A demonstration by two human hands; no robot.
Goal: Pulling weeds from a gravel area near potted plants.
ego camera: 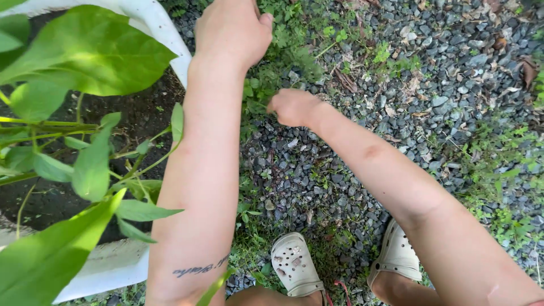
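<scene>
Fingers of the left hand point(232, 28) curl down into low green weeds point(283, 62) just beside the white planter point(164, 34); what they hold cannot be told. To its right, the right hand point(292, 107) is fisted, knuckles up, over weeds on grey gravel point(442, 73).

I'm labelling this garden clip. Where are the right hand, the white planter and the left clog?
right hand point(293, 107), head view, knuckles of the fist.
white planter point(148, 20), head view, upper rim.
left clog point(294, 262), head view, perforated top.
</scene>
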